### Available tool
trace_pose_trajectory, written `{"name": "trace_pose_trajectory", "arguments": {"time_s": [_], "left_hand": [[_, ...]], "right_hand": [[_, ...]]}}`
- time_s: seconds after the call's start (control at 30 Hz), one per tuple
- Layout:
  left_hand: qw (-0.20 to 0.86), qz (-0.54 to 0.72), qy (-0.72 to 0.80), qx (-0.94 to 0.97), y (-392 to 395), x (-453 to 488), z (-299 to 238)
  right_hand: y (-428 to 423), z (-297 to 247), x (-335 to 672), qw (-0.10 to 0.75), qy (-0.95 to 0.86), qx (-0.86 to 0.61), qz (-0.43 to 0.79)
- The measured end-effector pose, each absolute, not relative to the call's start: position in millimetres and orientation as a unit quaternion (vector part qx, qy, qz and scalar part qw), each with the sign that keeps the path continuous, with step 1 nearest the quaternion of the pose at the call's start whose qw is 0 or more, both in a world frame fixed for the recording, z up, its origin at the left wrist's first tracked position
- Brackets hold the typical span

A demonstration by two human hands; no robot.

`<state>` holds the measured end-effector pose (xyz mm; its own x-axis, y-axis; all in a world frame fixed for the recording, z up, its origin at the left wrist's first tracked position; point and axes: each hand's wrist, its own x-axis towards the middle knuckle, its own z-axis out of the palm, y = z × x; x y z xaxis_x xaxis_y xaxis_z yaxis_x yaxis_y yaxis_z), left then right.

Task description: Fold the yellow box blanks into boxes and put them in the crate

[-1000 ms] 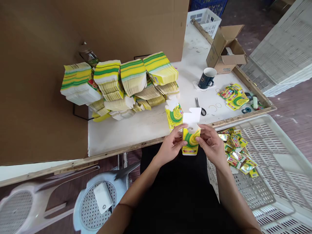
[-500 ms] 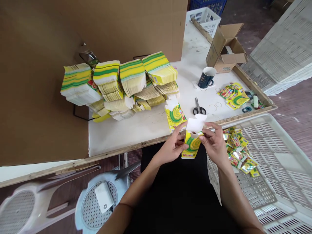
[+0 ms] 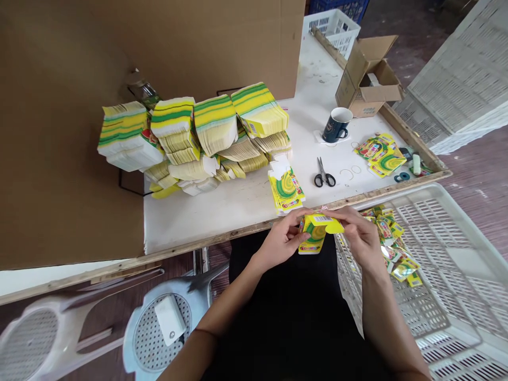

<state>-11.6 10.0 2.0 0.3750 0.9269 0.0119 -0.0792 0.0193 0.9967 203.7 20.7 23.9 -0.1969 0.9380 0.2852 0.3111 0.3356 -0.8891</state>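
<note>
Both my hands hold a small yellow-and-green carton point(image 3: 313, 235) just below the table's front edge, over my lap. My left hand point(image 3: 280, 242) grips its left side with fingers curled. My right hand point(image 3: 359, 235) pinches its top flap, which is folded down with a barcode showing. A short pile of flat cartons point(image 3: 286, 191) lies on the white table point(image 3: 222, 206) just above my hands. Large stacks of flat cartons point(image 3: 194, 135) fill the table's left half.
Scissors point(image 3: 324, 174), a dark mug point(image 3: 336, 125), loose sachets point(image 3: 379, 153) and an open cardboard box point(image 3: 367, 79) sit on the table's right. A white plastic crate point(image 3: 448, 264) with sachets point(image 3: 391, 238) stands at my right. Plastic stools point(image 3: 159, 328) are lower left. A cardboard wall point(image 3: 99, 53) is behind.
The carton's white top flap stood upright before; now it is folded down over the top. My hands and the carton shifted slightly, staying at the table edge.
</note>
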Motion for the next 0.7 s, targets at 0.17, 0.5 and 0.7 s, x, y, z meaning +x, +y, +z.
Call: {"name": "trace_pose_trajectory", "arguments": {"time_s": [0.17, 0.5, 0.7], "left_hand": [[0.593, 0.41, 0.358, 0.593, 9, -8, 6], [0.633, 0.405, 0.362, 0.551, 10, -9, 5], [0.656, 0.436, 0.369, 0.494, 12, -7, 7]], "right_hand": [[19, 22, 197, 0.346, -0.67, -0.543, 0.37], [22, 16, 183, 0.358, -0.683, -0.577, 0.269], [24, 10, 188, 0.417, -0.673, -0.53, 0.305]]}}
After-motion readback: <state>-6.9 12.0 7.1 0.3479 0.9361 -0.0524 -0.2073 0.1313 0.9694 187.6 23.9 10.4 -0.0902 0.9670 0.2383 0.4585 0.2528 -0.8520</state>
